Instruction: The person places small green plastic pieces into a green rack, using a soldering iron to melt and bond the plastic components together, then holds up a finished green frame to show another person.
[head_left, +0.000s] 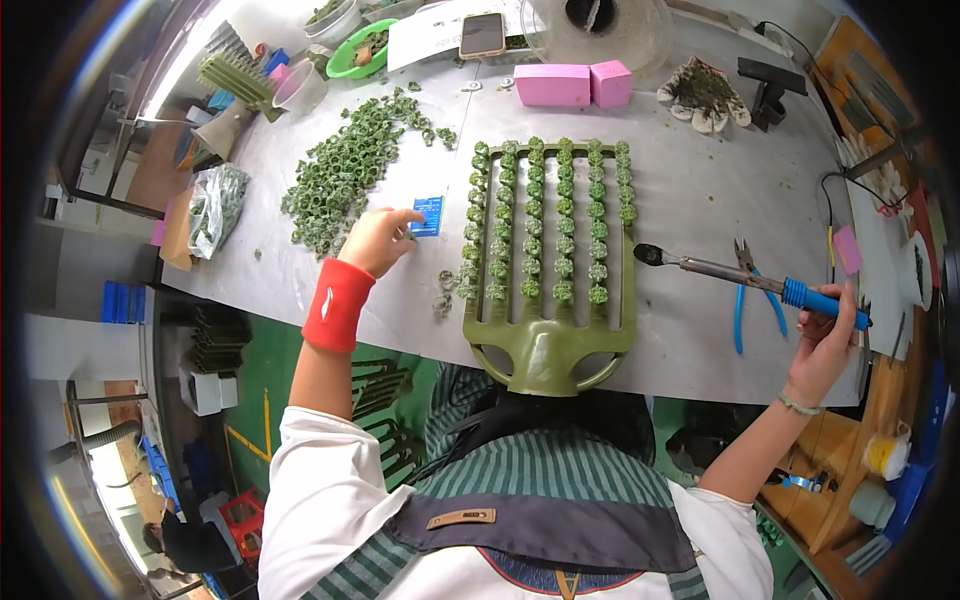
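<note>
My right hand (828,322) is wrapped round the blue handle of a soldering iron (725,270), its wide dark tip pointing left beside a green rack. My left hand (378,240), below a red wristband (340,305), is pinched closed next to a small blue card (427,214); what sits between its fingertips is too small to make out. Between my hands lies the olive-green plastic rack (545,350), its long bars lined with small green flower-shaped pieces (564,215). A heap of similar loose green pieces (345,170) spreads on the table beyond my left hand.
Blue-handled pliers (741,310) lie beneath the iron's shaft. Farther back are pink blocks (553,85), a dirty glove (703,97), a black stand (770,90), a phone (482,36) and a green basin (358,52). A plastic bag (218,212) stands at the left edge.
</note>
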